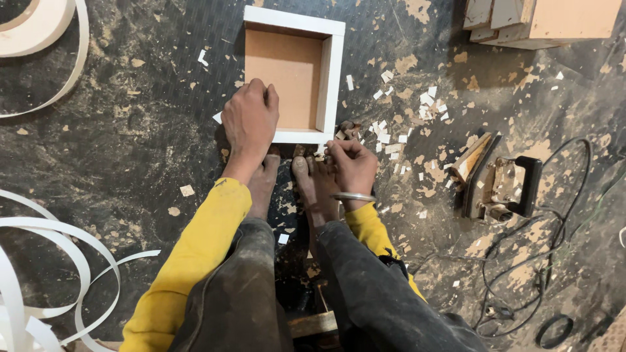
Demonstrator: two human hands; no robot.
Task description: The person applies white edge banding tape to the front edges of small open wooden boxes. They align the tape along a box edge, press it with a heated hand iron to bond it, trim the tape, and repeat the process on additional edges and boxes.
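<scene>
A square white-edged wooden box frame (332, 72) with a brown board bottom lies on the dark floor in front of me. My left hand (250, 119) presses down on its near-left corner, palm flat on the white edge. My right hand (352, 165), with a metal bangle on the wrist, is closed by the box's near-right corner, fingers pinched on something small that I cannot make out. My bare feet (306, 179) rest against the box's near side.
An old electric iron (505, 186) with a black handle lies on its side at the right, its cable (554, 261) looping over the floor. White edge-band strips (65, 251) coil at the left. Wooden blocks (541, 23) sit top right. Chips and white offcuts litter the floor.
</scene>
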